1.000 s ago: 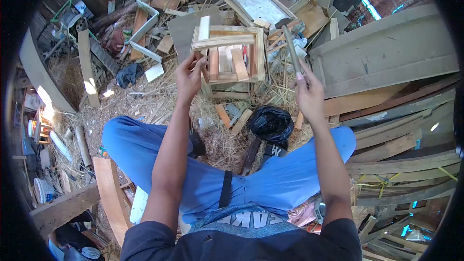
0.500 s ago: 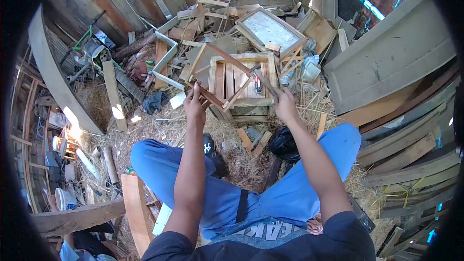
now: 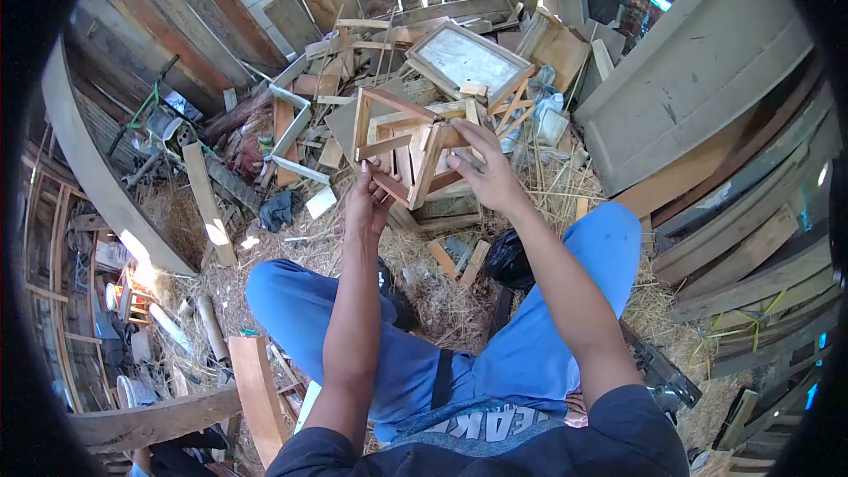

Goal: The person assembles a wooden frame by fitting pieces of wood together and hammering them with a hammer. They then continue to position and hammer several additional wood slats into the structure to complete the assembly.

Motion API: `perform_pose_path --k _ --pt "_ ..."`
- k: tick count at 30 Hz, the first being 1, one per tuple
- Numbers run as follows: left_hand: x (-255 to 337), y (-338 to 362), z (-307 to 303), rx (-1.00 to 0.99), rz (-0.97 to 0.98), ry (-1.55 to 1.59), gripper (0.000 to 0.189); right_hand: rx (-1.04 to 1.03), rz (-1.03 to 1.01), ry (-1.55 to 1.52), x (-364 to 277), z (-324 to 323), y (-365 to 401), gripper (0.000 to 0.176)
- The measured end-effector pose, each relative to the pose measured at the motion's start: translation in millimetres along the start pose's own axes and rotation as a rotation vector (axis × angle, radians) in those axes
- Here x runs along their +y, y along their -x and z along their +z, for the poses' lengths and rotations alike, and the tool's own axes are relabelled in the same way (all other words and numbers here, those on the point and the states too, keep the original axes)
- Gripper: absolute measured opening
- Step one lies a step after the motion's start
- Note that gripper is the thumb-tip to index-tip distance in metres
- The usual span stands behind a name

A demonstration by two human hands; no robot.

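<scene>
A small wooden frame (image 3: 426,168) of joined slats is tilted up in front of me, over a low slatted wooden crate (image 3: 471,111). My left hand (image 3: 363,205) is closed around the frame's lower left slat, fingertips upward. At the frame's right corner is my right hand (image 3: 491,175), its thumb and fingers on either side of the wood there. The raised frame covers much of the crate's slatted top.
Scrap boards and a framed panel (image 3: 468,60) lie behind the crate. A large board (image 3: 698,79) leans at the right. Straw covers the ground, with a black bag (image 3: 510,261) near my right knee and a dark cloth (image 3: 281,210) at the left.
The frame has turned, its right side now standing more upright. My right hand has moved up and left onto its corner; the stick-like piece it held is no longer visible there.
</scene>
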State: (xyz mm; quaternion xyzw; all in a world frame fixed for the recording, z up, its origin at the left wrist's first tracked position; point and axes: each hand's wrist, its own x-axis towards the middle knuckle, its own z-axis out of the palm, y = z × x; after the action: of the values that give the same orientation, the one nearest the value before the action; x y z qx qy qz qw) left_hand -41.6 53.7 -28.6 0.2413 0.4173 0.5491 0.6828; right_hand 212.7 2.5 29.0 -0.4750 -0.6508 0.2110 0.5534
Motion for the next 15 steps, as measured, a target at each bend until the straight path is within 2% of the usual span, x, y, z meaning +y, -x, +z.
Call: perform_pose_path --k 3,7,12,15 --pt "-3 -3 2 -0.106 -0.045 0.031 0.041 0.043 -0.074 0.084 -4 -8 -6 0.056" --pt "-1 12 25 -0.071 -0.067 0.011 0.039 0.064 -0.118 0.117 -11 -13 -7 0.054" --pt "-6 9 32 -0.171 -0.085 -0.087 0.039 0.103 -0.067 0.242 -27 -20 -3 0.055" --pt "-7 23 53 -0.127 -0.1 -0.147 0.042 0.132 -0.017 0.301 -30 -23 -5 0.061"
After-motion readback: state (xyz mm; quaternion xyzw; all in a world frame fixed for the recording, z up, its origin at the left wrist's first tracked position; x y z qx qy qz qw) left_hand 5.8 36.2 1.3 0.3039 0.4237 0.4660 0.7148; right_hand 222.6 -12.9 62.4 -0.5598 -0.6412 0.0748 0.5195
